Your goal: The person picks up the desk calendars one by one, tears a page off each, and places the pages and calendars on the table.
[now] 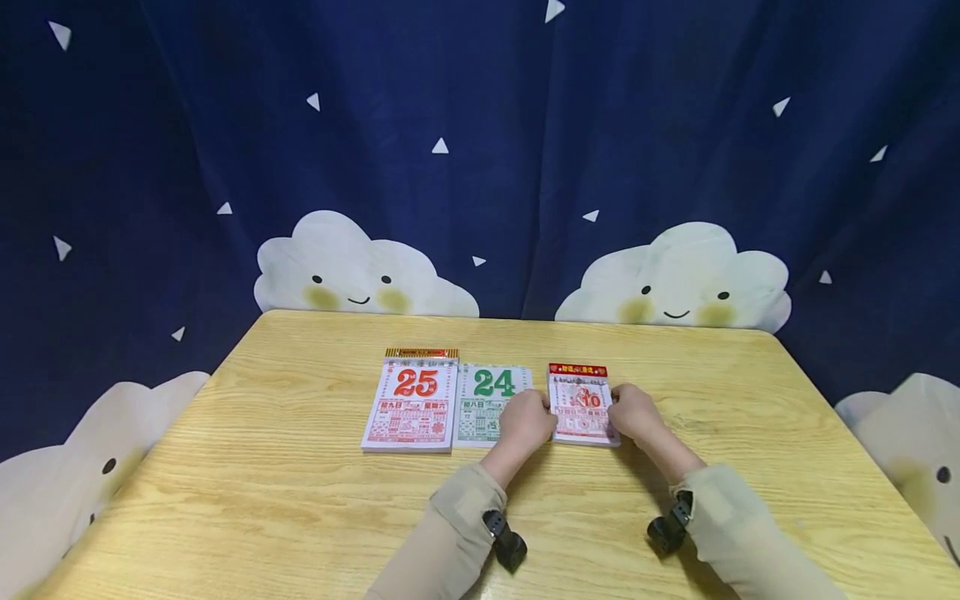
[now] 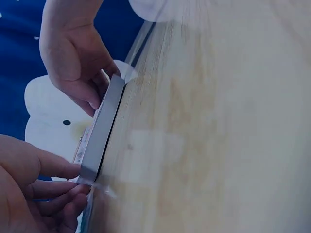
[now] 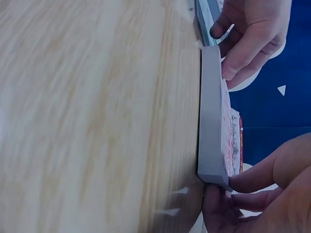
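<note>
A small tear-off calendar (image 1: 579, 423) with a red header and a red 10 lies on the table between both hands. My left hand (image 1: 528, 418) pinches its left edge, thumb on top and fingers low at the side. At the opposite edge my right hand (image 1: 636, 412) pinches the pad the same way. In the left wrist view, the thick grey-white side of the calendar (image 2: 103, 131) shows just at the tabletop. That same side of the calendar (image 3: 210, 111) appears in the right wrist view, with the left hand (image 3: 257, 36) at its far end.
Left of the small calendar lies a calendar with a green 24 (image 1: 472, 410), partly behind the left hand. Beside it is a larger calendar with a red 25 (image 1: 408, 421) and gold header. The wooden table (image 1: 300, 500) meets a dark blue curtain (image 1: 480, 100) at the back.
</note>
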